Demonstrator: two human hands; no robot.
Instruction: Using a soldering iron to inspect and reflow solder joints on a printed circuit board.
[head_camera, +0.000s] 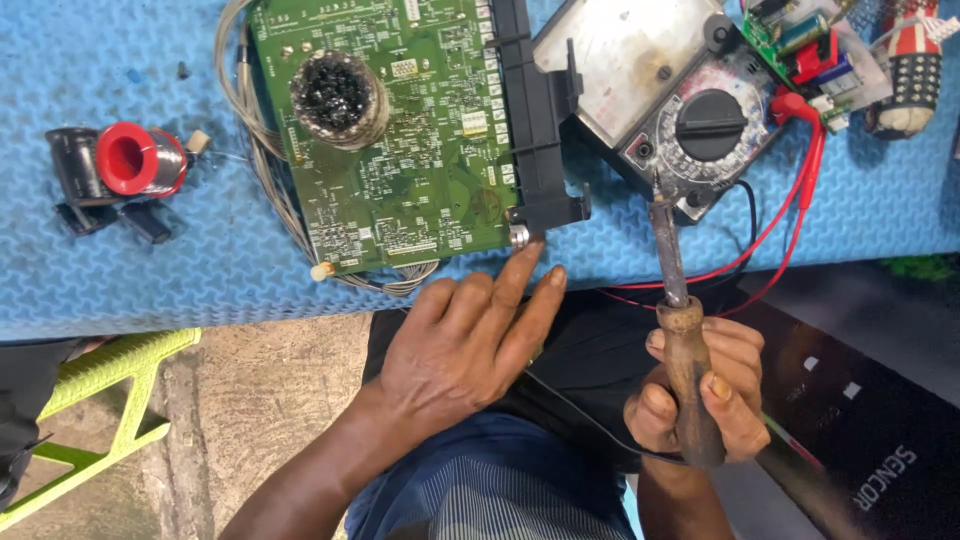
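Just below the board (400, 130), left hand (470, 345) lies flat and empty (fingertips nearly touching its corner), right hand (695, 395) fisted around iron (680, 330), tip pointing up toward meter (690, 120).

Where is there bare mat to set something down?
Free: the blue mat between the solder spool and the circuit board, and along its front edge. Crowded: the right side, with the multimeter, red leads and soldering iron.

We wore no gloves, rings or watch, and our left hand (465, 345) and right hand (695, 395) were bare. Toward six o'clock our forearms were sleeveless, and blue cloth with fine pale stripes covered our lap beneath a black garment.
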